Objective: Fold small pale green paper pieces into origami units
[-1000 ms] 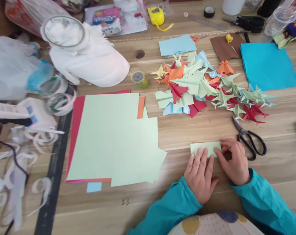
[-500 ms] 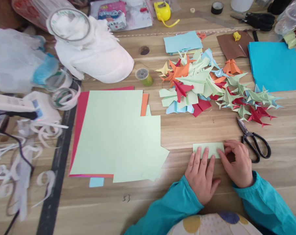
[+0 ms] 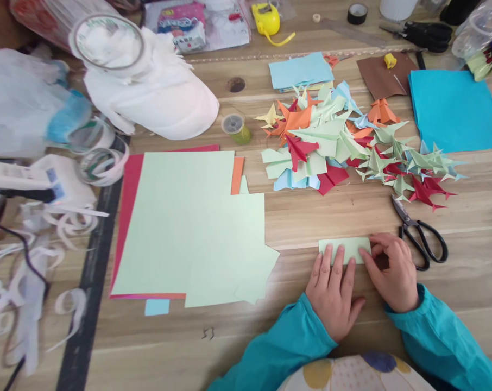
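A small pale green paper rectangle [image 3: 353, 245] lies flat on the wooden table in front of me. My left hand [image 3: 331, 290] rests on its lower left part, fingers stretched out flat over the paper. At the right end, my right hand [image 3: 395, 271] has thumb and curled fingers closed on the paper's edge. Black-handled scissors [image 3: 415, 222] lie just right of my right hand, blades pointing up and left. Beyond them is a pile of folded paper planes [image 3: 317, 138] in green, red, orange and blue.
To the left lie large green sheets [image 3: 181, 222] over red and orange ones. Folded bright blue paper [image 3: 453, 111] and a brown sheet [image 3: 376, 76] lie at the back right. A yellow tape measure [image 3: 267, 19], white bag [image 3: 160, 98] and paper strips [image 3: 30, 304] surround the area.
The view has shifted slightly, so everything appears a little further left. Both hands keep the same places on the green paper.
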Tool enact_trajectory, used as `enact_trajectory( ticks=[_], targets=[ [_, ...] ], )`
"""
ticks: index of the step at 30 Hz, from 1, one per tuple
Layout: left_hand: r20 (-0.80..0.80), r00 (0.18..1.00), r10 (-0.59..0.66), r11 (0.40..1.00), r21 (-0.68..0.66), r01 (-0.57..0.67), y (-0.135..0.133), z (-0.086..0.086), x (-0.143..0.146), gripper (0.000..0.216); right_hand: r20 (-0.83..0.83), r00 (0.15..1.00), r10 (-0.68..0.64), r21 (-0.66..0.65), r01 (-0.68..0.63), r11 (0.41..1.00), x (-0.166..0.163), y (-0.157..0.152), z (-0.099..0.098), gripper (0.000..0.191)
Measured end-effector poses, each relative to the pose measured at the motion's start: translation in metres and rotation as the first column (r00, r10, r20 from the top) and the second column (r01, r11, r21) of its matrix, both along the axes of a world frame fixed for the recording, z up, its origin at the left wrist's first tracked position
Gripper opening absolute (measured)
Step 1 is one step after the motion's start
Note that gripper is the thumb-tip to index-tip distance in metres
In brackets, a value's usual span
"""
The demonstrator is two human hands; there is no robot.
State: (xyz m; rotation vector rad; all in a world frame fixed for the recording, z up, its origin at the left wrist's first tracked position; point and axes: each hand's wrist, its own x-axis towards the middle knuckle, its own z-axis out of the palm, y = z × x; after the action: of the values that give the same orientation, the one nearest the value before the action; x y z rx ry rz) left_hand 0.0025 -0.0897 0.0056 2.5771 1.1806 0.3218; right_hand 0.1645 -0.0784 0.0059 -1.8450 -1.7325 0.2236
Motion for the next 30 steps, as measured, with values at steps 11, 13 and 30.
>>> enact_trajectory(
  ticks=[11,13,30],
  targets=[
    [0.024,1.000,0.014,1.000,0.025,-0.015,0.0003,-0.0012,-0.0002,0.061,-0.037,0.996,-0.080,-0.011,0.080,0.997,-0.0045,-0.0006,-0.0006,0.017],
    [0.020,1.000,0.014,1.000,0.025,-0.015,0.0005,-0.0008,-0.0004,0.061,-0.028,0.996,-0.091,-0.004,0.091,0.996,-0.0049,-0.0001,-0.0009,0.017],
    [0.006,1.000,0.019,1.000,0.014,-0.019,0.0005,-0.0005,0.0000,0.062,-0.033,0.994,-0.099,0.005,0.100,0.995,-0.0063,0.0018,0.0002,0.014]
  ],
)
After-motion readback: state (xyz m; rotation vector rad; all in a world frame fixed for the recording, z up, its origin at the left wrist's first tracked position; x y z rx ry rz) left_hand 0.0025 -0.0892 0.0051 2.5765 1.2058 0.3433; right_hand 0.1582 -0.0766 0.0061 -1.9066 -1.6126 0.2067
